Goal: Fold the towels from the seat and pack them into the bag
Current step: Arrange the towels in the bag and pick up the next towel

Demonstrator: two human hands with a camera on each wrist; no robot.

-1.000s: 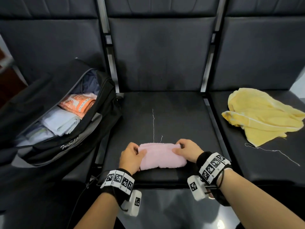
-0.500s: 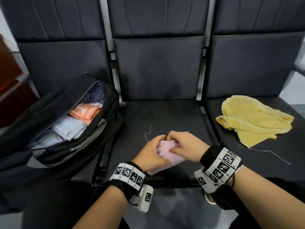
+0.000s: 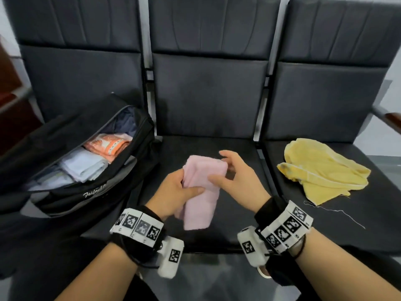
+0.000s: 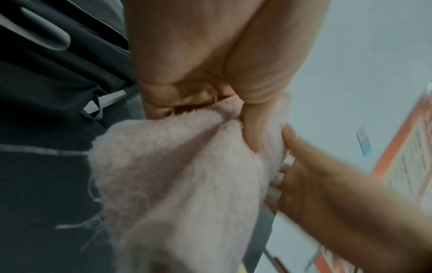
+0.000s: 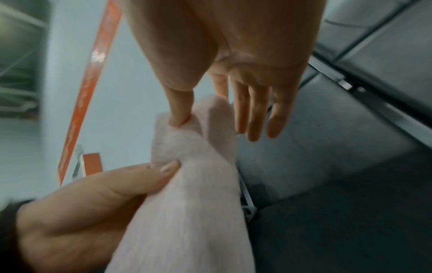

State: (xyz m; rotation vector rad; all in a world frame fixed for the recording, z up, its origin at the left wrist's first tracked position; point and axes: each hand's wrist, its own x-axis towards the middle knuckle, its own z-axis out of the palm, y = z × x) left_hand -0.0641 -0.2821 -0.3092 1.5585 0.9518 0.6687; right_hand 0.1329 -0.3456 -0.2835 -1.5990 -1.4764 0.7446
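Three dark padded seats point(image 3: 208, 161) run in a row, and I work over the middle one so that both neighbours stay in reach. On the left seat the black duffel bag point(image 3: 86, 187) lies unzipped with its mouth turned toward me; folded towels, pale blue and orange among them, sit side by side inside, leaving room, I judge, near the front for one more. On the right seat the yellow towel point(image 3: 321, 174) lies crumpled and unfolded, well apart from my hands.

The folded pink towel point(image 3: 201, 192) is lifted off the middle seat, held as a long narrow bundle. My left hand point(image 3: 173, 192) is clamped on it, thumb across the top and fingers curled beneath, which keeps the layers from springing apart. My right hand point(image 3: 236, 181) only steadies the far end: the thumb presses the towel, while the fingers point(image 5: 257, 114) are straight and spread clear of the cloth. That suggests the left hand is taking the bundle alone toward the bag.
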